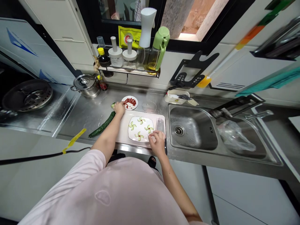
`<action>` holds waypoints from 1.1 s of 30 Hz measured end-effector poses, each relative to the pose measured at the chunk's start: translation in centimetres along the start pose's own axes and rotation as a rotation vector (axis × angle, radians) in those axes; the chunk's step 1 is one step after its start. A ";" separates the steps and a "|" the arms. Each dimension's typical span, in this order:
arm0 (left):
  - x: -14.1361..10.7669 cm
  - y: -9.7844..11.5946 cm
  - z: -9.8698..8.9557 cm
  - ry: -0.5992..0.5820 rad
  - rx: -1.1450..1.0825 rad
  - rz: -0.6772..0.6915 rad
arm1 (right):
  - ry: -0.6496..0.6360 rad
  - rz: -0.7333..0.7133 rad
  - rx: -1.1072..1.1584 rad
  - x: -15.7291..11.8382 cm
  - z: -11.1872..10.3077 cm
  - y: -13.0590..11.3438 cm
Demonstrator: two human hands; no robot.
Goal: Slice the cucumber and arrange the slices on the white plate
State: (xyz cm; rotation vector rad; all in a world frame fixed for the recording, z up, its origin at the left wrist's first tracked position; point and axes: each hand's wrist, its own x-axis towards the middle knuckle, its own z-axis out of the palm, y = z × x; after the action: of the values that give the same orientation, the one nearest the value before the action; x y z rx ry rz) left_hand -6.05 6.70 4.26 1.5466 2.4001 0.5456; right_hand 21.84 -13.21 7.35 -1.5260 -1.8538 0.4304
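Note:
My left hand [119, 108] is at the left rim of a small white plate [135, 106] of red berries [131, 101] that look like goji. Its fingers are drawn together; whatever they hold is hidden. By the lower right edge of a square white plate [131, 135], my right hand [158, 142] has thumb and forefinger pinched, too small a gap to see into. Green cucumber slices [132, 125] form several pinwheels on that plate, with red centres on some. Under it lies a pale pink cutting board [123, 132]. A knife [160, 124] rests along the board's right side, partly behind my right hand.
A whole cucumber [102, 127] lies left of the board, a cut piece [112, 105] beyond it. A clear bowl [149, 106] stands behind. To the right is a double sink [194, 125]; a lidded pot [86, 86] and a wok [28, 93] are left. A condiment shelf [131, 70] hangs above.

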 end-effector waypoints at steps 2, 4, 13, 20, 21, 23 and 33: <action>0.5 0.0 0.1 -0.026 0.031 0.060 | -0.009 0.006 -0.002 0.1 -0.1 0.0; 0.9 0.0 0.2 -0.049 0.064 0.095 | -0.016 0.009 0.001 0.2 -0.1 -0.1; 2.0 0.1 0.7 -0.108 0.168 0.150 | -0.032 0.023 0.011 0.6 -0.2 -0.3; 2.4 0.3 0.6 -0.117 0.222 0.206 | -0.021 0.020 0.003 0.7 -0.3 -0.2; 2.5 0.3 0.6 -0.116 0.222 0.205 | -0.022 0.021 0.003 0.7 -0.3 -0.2; 2.6 0.4 0.6 -0.119 0.220 0.207 | -0.026 0.025 0.003 0.7 -0.3 -0.1; 2.6 0.6 0.4 -0.125 0.217 0.222 | -0.039 0.032 0.009 0.7 -0.2 0.0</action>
State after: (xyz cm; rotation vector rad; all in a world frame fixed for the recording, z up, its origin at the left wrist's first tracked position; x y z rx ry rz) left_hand -6.44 9.36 4.18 1.8915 2.2709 0.2238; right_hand 21.90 -12.57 7.70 -1.5536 -1.8569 0.4862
